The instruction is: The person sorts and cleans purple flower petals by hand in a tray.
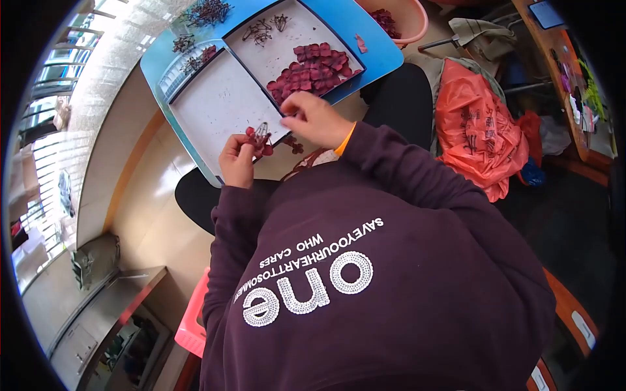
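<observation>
My left hand is closed around the base of a sprig of dark red dried flowers, with thin bare stems and a few petals showing. Just right of the sprig is my right hand, an orange band at its wrist. Its fingers are curled together over the tray's edge, and I cannot make out whether something small is between them. Beneath both hands lies a shallow white tray with dark rims. Flat dark red flower heads are heaped in the adjoining white tray. A loose floret shows below the tray's edge.
Bare stem clusters lie on the blue table, others in the far tray. A pink basin with dark red flowers stands beyond. At right are a red plastic bag and a wooden table; a pink stool is lower left.
</observation>
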Tool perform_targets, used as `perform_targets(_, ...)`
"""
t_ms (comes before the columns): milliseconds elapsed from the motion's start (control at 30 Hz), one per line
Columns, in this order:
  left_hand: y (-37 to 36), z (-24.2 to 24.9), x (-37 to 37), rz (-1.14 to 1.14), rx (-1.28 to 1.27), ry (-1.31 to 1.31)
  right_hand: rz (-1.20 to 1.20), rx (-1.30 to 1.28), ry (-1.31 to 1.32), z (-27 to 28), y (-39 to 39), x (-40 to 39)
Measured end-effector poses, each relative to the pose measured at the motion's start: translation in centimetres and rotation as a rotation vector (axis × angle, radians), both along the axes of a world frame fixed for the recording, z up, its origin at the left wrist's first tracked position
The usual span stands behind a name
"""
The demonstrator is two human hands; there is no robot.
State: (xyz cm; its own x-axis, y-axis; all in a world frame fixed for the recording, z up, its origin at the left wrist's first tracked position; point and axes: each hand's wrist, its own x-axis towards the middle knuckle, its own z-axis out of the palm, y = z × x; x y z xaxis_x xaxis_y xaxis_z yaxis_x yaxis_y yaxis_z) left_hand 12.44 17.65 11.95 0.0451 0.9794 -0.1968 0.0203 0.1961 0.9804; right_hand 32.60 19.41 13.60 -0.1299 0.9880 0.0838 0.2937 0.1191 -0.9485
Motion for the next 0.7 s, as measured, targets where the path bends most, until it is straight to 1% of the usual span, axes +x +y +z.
perform_targets(33, 0.3, -0.4, -0.6, 0.042, -0.03, -0.017, 0.0, -0.004, -0.002, -0.1, 0.5, 1.2)
perform_targets(100, 1.2, -1.0, -1.5, 0.129, -0.086, -0.051, -0.089, -0.107, -0.227, -0.3, 1.7, 3.7)
perform_targets(167, 2.5, -1.3, -1.8, 0.201, -0.124, -0.019, -0.147, -0.007, -0.378, -2.5, 3.8, 5.3)
perform_targets(200, 3.4, -1.9, -2.3, 0.207, -0.129, -0.018, -0.141, -0.012, -0.377, -3.4, 4.7, 5.4)
perform_targets(267, 5.4, -3.2, -3.3, 0.308, -0.226, -0.042, -0.31, 0.345, -0.618, -4.7, 6.0, 5.1)
perform_targets(300, 6.5, -3.4, -3.5, 0.322, -0.252, -0.077, -0.304, 0.346, -0.617, -5.3, 6.6, 4.9)
perform_targets(367, 8.5, -3.5, -3.6, 0.342, -0.28, -0.114, -0.274, 0.428, -0.755, -6.4, 7.5, 4.2)
perform_targets(433, 9.9, -3.7, -3.6, 0.338, -0.328, -0.208, -0.239, 0.508, -0.891, -7.1, 7.9, 3.7)
perform_targets(467, 9.9, -3.7, -3.7, 0.344, -0.33, -0.209, -0.233, 0.509, -0.89, -6.9, 7.9, 3.6)
perform_targets(600, 10.0, -4.3, -3.3, 0.348, -0.476, 0.06, -0.169, 0.398, -0.577, -6.4, 8.2, 4.4)
perform_targets(633, 9.7, -4.0, -2.7, 0.345, -0.477, 0.058, -0.159, 0.28, -0.458, -5.6, 7.9, 4.4)
perform_targets(667, 9.0, -3.8, -2.1, 0.284, -0.311, 0.135, -0.149, 0.168, -0.34, -4.7, 7.4, 4.4)
perform_targets(700, 8.0, -3.1, -1.2, 0.225, -0.141, 0.208, -0.149, 0.175, -0.349, -4.3, 7.3, 3.9)
